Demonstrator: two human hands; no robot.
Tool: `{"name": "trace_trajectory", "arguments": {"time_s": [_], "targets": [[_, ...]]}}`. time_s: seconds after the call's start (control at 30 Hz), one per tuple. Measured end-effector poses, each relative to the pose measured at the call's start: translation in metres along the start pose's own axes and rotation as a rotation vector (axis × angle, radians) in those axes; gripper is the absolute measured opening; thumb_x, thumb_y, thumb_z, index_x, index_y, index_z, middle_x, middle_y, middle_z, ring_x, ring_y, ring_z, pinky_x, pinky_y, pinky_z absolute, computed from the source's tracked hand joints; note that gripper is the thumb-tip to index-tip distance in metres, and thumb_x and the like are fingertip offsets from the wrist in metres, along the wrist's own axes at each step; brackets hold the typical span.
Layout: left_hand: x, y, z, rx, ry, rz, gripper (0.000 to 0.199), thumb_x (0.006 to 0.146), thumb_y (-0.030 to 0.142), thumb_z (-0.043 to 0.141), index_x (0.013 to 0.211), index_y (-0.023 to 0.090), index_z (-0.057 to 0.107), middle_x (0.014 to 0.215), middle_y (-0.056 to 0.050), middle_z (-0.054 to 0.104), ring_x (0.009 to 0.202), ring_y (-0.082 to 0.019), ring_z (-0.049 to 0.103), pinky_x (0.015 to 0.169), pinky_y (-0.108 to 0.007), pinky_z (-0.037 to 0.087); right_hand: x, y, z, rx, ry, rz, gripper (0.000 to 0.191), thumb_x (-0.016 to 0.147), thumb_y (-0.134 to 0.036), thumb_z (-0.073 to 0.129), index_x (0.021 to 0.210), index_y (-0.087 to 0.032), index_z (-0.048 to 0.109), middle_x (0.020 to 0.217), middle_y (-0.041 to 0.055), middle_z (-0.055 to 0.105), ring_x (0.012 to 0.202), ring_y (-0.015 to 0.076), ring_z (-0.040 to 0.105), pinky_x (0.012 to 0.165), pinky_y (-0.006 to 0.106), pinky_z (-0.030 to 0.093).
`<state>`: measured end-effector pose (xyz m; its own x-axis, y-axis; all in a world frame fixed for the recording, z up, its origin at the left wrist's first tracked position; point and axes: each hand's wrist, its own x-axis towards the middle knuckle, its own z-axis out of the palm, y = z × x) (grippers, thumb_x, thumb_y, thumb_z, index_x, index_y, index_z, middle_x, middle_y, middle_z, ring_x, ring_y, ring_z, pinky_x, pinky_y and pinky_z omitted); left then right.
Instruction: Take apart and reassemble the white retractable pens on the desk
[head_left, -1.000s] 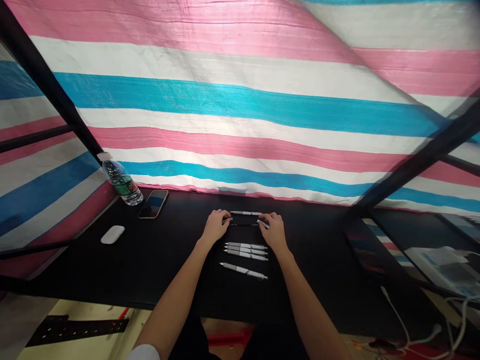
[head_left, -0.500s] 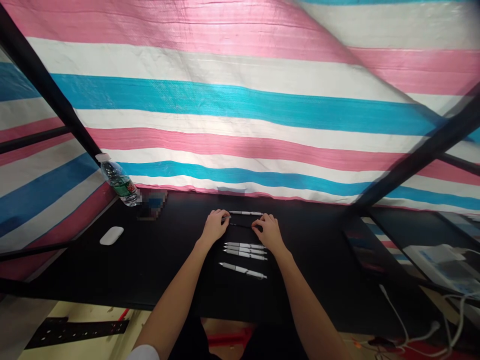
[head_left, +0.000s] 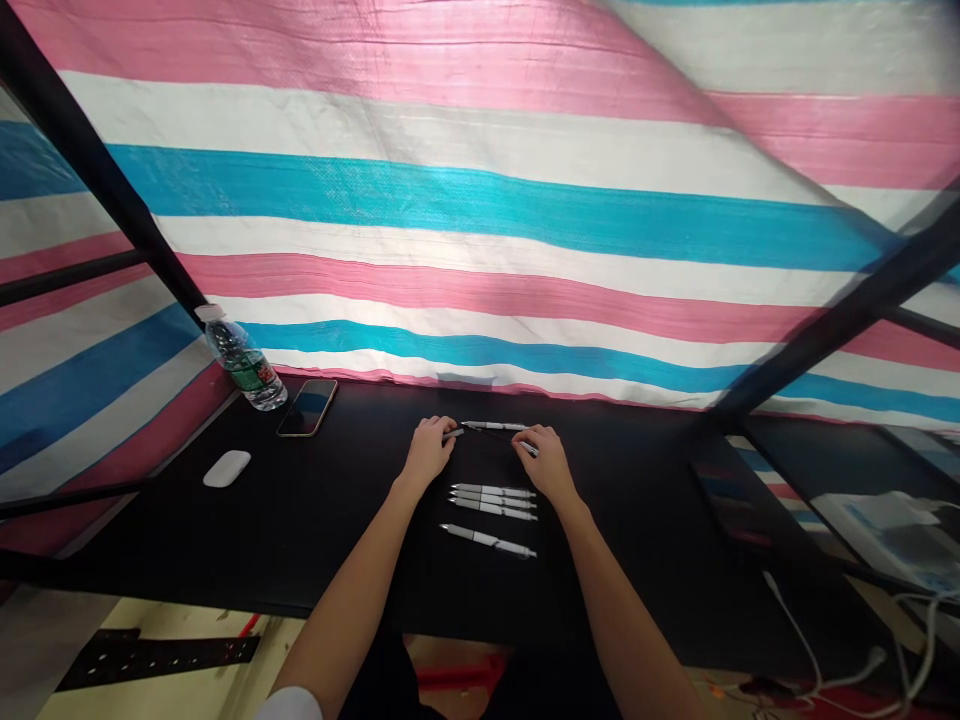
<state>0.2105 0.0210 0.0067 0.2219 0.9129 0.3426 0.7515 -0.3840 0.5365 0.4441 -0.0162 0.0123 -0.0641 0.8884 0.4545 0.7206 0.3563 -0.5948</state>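
Left hand (head_left: 429, 452) and right hand (head_left: 544, 465) seem to grip a thin dark pen (head_left: 495, 433) between them.

Right hand (head_left: 544, 465) has slid back out to the right since a sec ago, and the thin dark pen (head_left: 495, 437) now slants instead of lying nearly level. Its left end has swung up almost against the white pen (head_left: 499, 426).

Makeshift booth workspace: striped tarpaulin walls (head_left: 450, 220) on a black metal frame (head_left: 97, 165) around a black table (head_left: 187, 540)
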Motion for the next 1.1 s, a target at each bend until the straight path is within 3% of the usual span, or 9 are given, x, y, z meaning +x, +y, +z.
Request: {"name": "trace_trajectory", "arguments": {"time_s": [0.3, 0.6, 0.8, 0.93, 1.1], "targets": [[-0.001, 0.004, 0.002, -0.109, -0.009, 0.018, 0.019, 0.076, 0.008, 0.057, 0.089, 0.020, 0.063, 0.085, -0.005, 0.065, 0.086, -0.022, 0.057, 0.077, -0.034, 0.045, 0.002, 0.000, 0.001, 0.011, 0.070, -0.008, 0.016, 0.085, -0.027, 0.053, 0.077, -0.021, 0.065, 0.078, 0.0051, 0.063, 0.075, 0.0204, 0.052, 0.077, 0.036, 0.040], [0.001, 0.013, -0.004, -0.213, 0.144, 0.008, 0.016, 0.079, 0.016, 0.059, 0.092, 0.020, 0.067, 0.092, -0.006, 0.065, 0.090, -0.023, 0.058, 0.081, -0.036, 0.046, 0.001, -0.005, -0.001, 0.051, 0.024, 0.056, 0.012, 0.083, -0.025, 0.055, 0.078, -0.021, 0.065, 0.075, 0.0039, 0.067, 0.075, 0.0210, 0.058, 0.077, 0.036, 0.040], [0.001, 0.024, -0.009, -0.451, 0.064, 0.002, 0.014, 0.080, 0.024, 0.061, 0.090, 0.020, 0.070, 0.087, -0.004, 0.068, 0.083, -0.018, 0.061, 0.075, -0.029, 0.047, 0.001, -0.012, -0.004, 0.122, -0.017, 0.056, 0.014, 0.083, -0.028, 0.055, 0.079, -0.022, 0.067, 0.076, 0.0050, 0.067, 0.077, 0.0217, 0.059, 0.077, 0.037, 0.042], [0.001, 0.026, -0.009, -0.506, 0.041, -0.059, 0.015, 0.081, 0.030, 0.060, 0.084, 0.019, 0.070, 0.080, -0.003, 0.068, 0.071, -0.016, 0.059, 0.068, -0.028, 0.046, 0.002, -0.014, -0.004, 0.342, -0.020, 0.164, 0.017, 0.079, -0.036, 0.060, 0.079, -0.021, 0.068, 0.076, 0.0051, 0.067, 0.075, 0.0211, 0.060, 0.070, 0.034, 0.045], [0.001, 0.026, -0.007, -0.670, -0.022, -0.137, 0.023, 0.081, 0.038, 0.061, 0.081, 0.017, 0.068, 0.075, -0.003, 0.067, 0.068, -0.016, 0.060, 0.065, -0.026, 0.046, 0.004, -0.016, 0.000, 0.870, 0.013, 0.402, 0.027, 0.072, -0.044, 0.070, 0.084, -0.020, 0.071, 0.073, 0.0033, 0.066, 0.067, 0.0168, 0.059, 0.062, 0.031, 0.047]]}}
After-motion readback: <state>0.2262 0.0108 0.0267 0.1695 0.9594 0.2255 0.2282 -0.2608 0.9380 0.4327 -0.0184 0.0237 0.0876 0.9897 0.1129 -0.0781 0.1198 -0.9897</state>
